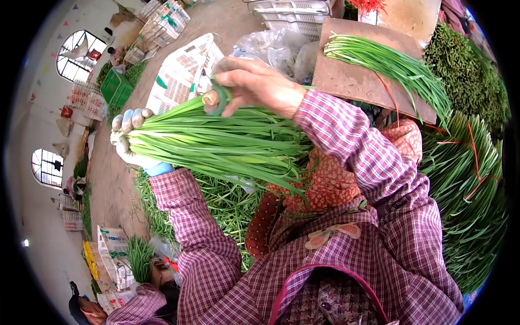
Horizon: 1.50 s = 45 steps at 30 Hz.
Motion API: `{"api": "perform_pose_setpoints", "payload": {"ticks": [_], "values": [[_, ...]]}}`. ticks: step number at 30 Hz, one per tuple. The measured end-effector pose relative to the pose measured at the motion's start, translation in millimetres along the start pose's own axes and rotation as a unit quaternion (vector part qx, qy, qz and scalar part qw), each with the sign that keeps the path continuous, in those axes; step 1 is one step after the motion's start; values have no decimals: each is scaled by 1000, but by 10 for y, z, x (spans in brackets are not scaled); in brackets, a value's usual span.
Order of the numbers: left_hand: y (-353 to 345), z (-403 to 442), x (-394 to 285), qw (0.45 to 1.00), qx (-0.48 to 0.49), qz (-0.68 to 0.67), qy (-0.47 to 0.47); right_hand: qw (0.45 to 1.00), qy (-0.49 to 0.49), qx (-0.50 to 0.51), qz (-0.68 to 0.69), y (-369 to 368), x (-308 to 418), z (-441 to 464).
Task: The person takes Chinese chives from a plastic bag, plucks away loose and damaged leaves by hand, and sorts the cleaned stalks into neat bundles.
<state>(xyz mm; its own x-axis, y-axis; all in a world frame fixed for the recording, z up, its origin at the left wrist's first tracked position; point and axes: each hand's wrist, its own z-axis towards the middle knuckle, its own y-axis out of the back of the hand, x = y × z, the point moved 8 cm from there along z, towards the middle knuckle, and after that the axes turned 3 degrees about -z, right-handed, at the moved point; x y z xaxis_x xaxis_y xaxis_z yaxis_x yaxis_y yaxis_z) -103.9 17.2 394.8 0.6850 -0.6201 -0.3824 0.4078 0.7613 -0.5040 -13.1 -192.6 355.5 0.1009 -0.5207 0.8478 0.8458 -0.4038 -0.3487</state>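
Observation:
My left hand [130,130], in a pale glove with grey-blue fingertips, is wrapped round the white root end of a bunch of garlic chives [216,138]. The long green leaves fan out to the right, across my front. Above the bunch hovers my right hand [254,84], bare, with its fingers bent and apart. A green band and a tan covering show about one of its fingers. I see nothing held in it, though part of the fingers is hidden.
Loose leaves [222,203] lie heaped below the bunch. To the right, more chives [384,65] lie on a brown board [346,81], with red-tied bundles [460,189] beyond. A white plastic crate [181,70] stands ahead, near clear plastic bags [276,46]. Another person [135,306] is at lower left.

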Motion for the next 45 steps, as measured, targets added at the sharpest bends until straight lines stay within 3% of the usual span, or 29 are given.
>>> {"api": "perform_pose_setpoints", "payload": {"ticks": [2,4,8,14,19,21,23,24,28,29,30,31,36,40,42,44,45], "values": [[-17,3,5,1000,4,13,-2,1000,-16,22,-6,-15,-48,67],[-6,-9,-28,1000,-3,24,-6,990,-7,65,-128,-89,29,66],[-11,-9,-56,997,3,75,13,970,-9,108,-216,-124,211,21],[-231,-36,170,960,42,258,97,960,-13,82,-267,-189,673,-24],[35,-122,24,948,-17,308,81,953,88,25,-289,-6,1124,-223],[181,-186,-95,955,-47,287,65,978,-59,11,-201,124,1165,-478],[225,-194,-189,965,-30,256,55,970,-55,28,-234,79,1191,-708],[206,-200,-223,974,-10,220,47,964,-16,65,-255,143,1083,-761],[182,-176,-332,985,19,168,10,895,-173,246,-330,57,335,-900],[178,-176,-332,987,22,160,4,887,-23,238,-395,40,255,-837],[152,-167,-318,987,23,160,4,847,15,181,-500,120,141,-794],[111,-162,-290,991,23,135,2,803,8,122,-584,162,31,-742],[-37,-101,-164,996,32,83,3,759,55,-47,-647,92,-276,-433],[-152,-58,-62,995,61,76,32,755,132,-56,-639,-16,-351,-297],[-175,-59,-34,991,50,120,41,751,132,-55,-645,-1,-263,-325],[-166,-70,-42,988,46,142,43,752,57,-45,-656,125,-238,-322],[-167,-72,-39,985,52,157,50,752,95,-55,-650,148,-172,-334]]}}
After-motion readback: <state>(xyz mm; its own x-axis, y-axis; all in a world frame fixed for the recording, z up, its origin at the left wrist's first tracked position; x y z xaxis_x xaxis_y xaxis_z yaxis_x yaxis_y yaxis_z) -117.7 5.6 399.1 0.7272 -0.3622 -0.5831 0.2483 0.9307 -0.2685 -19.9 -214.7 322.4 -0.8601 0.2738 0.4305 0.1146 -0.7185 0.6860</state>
